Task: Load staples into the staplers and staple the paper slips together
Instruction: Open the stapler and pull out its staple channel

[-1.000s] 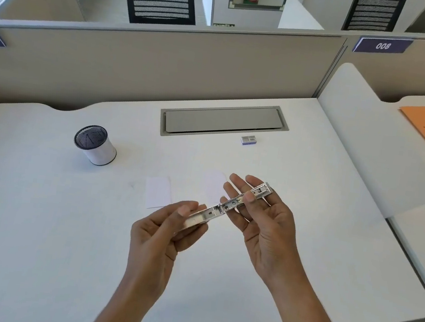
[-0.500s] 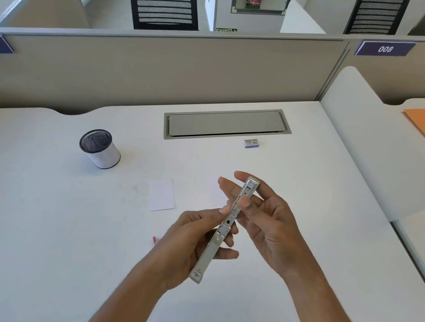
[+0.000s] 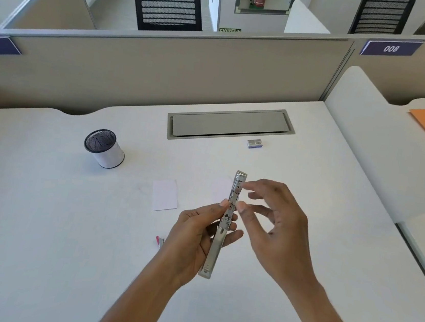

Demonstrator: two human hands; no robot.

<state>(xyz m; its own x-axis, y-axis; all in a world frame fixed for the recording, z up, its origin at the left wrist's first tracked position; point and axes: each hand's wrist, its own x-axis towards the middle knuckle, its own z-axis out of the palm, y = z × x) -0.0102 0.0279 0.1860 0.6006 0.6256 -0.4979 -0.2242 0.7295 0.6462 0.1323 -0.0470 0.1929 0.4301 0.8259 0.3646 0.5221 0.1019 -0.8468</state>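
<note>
The left hand (image 3: 194, 236) has its grip closed around a stapler (image 3: 225, 224), a long silvery metal one swung fully open into a nearly straight bar that runs from near the wrist up and away toward the partition. Thumb and fingers pinch the bar around its middle, by the hinge, and the far half with the staple channel stands free above the fingers. The right hand (image 3: 278, 222) is just beside the stapler on its right, its grip open and holding nothing, fingers spread and loosely curled; a fingertip lies close against the bar's edge near the hinge, though whether it touches cannot be told. Both hands are lifted above the white tabletop (image 3: 36, 233). On the tabletop, a white paper slip (image 3: 165, 195) lies flat to the left of the hands, and a second slip (image 3: 220, 188) shows faintly behind the stapler. A small pink and silver object (image 3: 160, 241) peeks out beside the left wrist. Farther back, a small staple box (image 3: 254, 143) sits just in front of the grey cable hatch (image 3: 230, 123), and a round mesh-topped cup (image 3: 103, 148) stands well to the left.
</note>
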